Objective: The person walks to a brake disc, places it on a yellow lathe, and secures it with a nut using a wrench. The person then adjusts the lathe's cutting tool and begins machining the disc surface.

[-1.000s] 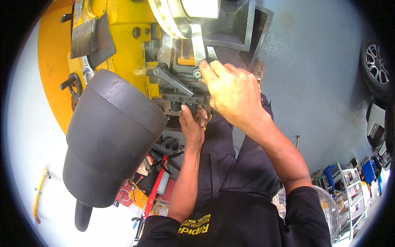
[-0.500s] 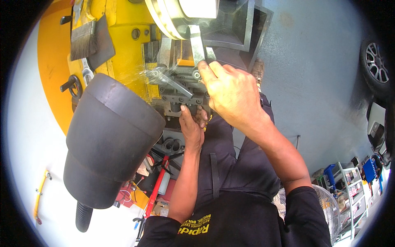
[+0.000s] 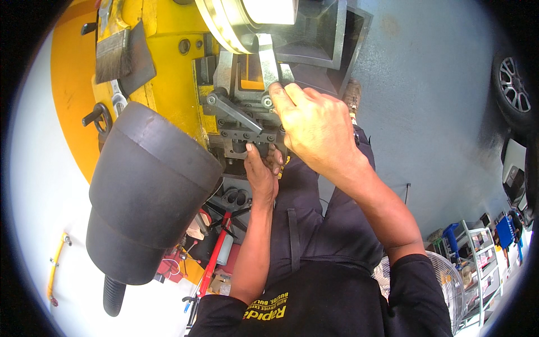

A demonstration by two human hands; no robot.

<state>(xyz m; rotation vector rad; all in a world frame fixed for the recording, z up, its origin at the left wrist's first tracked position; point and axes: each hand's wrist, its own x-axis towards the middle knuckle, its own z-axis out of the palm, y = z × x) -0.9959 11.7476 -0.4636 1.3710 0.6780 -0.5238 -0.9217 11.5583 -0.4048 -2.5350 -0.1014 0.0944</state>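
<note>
A yellow machine (image 3: 163, 73) carries a grey bolted tool block (image 3: 241, 115) with a flat steel bar (image 3: 268, 59) rising toward a round metal disc (image 3: 224, 25). My right hand (image 3: 320, 129) lies over the right side of the block, fingers closed on it, fingertips at the foot of the bar. Reaching up from below, my left hand (image 3: 261, 171) has its fingers curled against the block's underside; its fingertips are partly hidden there. A large black rubber bellows hood (image 3: 146, 191) hangs just left of my left forearm.
A paint brush (image 3: 115, 50) and a wrench (image 3: 118, 101) rest on the machine's left side. Red-handled tools (image 3: 216, 253) lie below. A fan (image 3: 443, 286), a shelf rack (image 3: 477, 253) and a car wheel (image 3: 514, 84) stand on the grey floor to the right.
Both hands stay at the tool block in nearly the same place. Only the view has shifted a little.
</note>
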